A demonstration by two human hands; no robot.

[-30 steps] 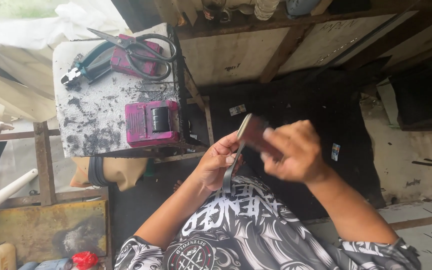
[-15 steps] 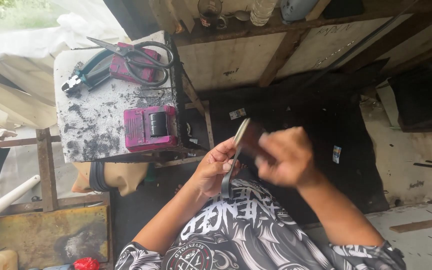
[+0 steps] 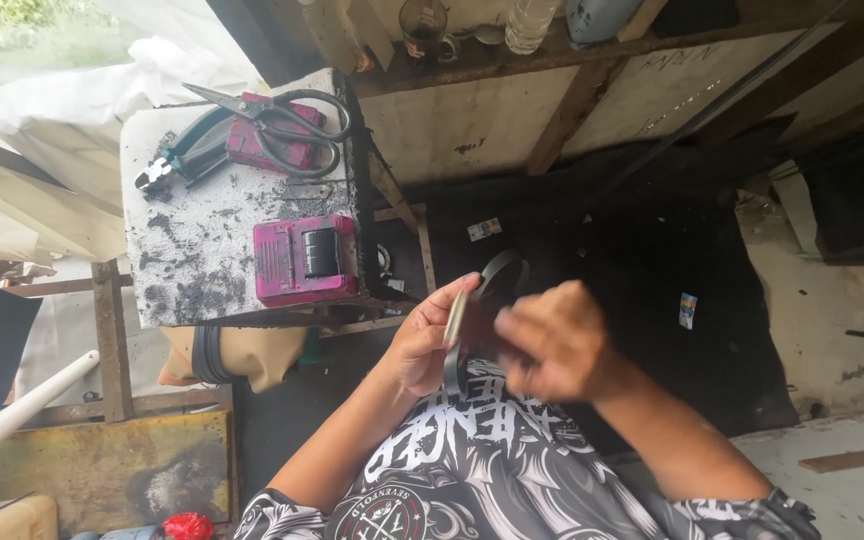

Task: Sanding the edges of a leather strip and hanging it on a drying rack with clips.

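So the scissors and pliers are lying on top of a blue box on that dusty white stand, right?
Not quite. The head view shows the scissors and pliers lying on a pink box, not a blue one. It does sit on the dusty white stand.

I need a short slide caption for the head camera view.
Left hand holds a dark ring; blurred right hand works beside it.

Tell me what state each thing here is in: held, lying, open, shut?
Black ring: held upright by the left hand.
Right hand: blurred, at the ring; grip unclear.
Scissors: lying on the small table, blades shut.
Pliers: lying flat.
Pink box: resting near the table's edge.
Glass: upright on the shelf.
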